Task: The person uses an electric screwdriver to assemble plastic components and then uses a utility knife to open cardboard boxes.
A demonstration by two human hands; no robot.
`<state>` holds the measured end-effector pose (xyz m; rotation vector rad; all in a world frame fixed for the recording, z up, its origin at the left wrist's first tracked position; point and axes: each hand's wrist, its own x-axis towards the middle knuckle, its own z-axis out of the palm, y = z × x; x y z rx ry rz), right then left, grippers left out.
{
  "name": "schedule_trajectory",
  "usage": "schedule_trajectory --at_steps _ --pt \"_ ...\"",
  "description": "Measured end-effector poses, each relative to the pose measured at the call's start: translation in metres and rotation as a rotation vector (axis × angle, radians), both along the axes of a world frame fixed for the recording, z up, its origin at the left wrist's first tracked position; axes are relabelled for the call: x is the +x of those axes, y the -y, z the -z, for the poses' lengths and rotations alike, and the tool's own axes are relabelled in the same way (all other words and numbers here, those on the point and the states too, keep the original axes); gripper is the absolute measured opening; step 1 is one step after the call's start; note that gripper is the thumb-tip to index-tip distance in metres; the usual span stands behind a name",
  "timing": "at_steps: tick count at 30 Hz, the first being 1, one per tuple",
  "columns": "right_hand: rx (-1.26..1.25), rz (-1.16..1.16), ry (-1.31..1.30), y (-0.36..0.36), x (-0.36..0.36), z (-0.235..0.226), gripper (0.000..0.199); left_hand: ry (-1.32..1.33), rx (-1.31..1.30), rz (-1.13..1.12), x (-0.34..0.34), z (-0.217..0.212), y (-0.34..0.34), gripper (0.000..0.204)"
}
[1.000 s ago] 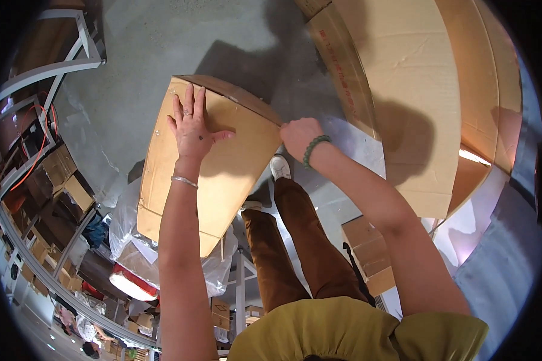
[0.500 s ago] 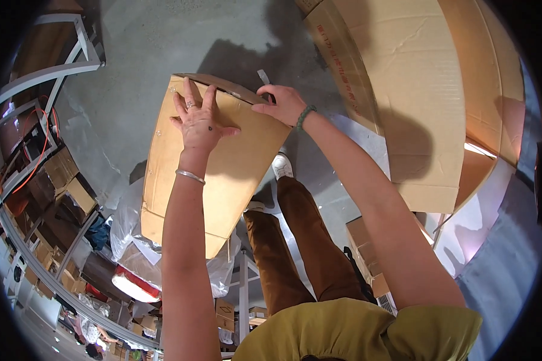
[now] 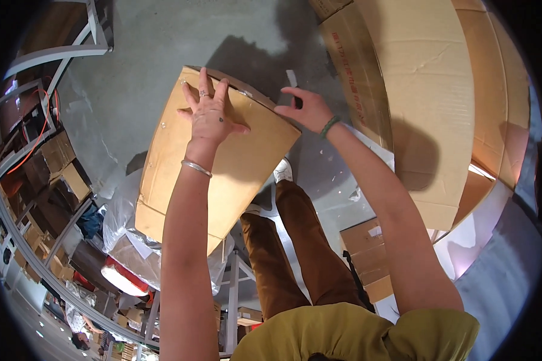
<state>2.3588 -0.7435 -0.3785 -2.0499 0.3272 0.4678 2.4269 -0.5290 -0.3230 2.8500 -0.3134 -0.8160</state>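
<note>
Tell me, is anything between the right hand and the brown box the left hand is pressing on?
Nothing visible is. The right hand sits right at the top corner of the cardboard box, with only a strip of clear tape by its fingers. The left hand lies flat on the box.

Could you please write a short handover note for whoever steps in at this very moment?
Left hand: flat, fingers spread, pressing on the top face of the cardboard box.
Right hand: at the box's far right corner, fingers curled; a pale strip of tape shows just above it, grip unclear.
Things: the box sits tilted over clear plastic wrap; a large carton stands to the right on the concrete floor.
Done: the box's top face lies closed under the palm.
Left: whether the far edge is taped cannot be seen; check it.
</note>
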Motion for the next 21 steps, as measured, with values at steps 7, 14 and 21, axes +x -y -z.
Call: schedule_trajectory --at_steps 7,14,21 --pt "-0.299 -0.351 0.212 -0.013 0.025 -0.012 0.054 -0.097 0.122 0.003 0.004 -0.009 0.017 0.097" --pt "-0.479 -0.536 0.129 -0.019 0.048 -0.018 0.054 0.057 0.032 0.038 -0.009 -0.001 0.019 0.094" --pt "-0.219 -0.350 0.120 -0.009 0.031 0.009 0.054 0.210 -0.074 0.342 -0.023 0.003 0.027 0.068"
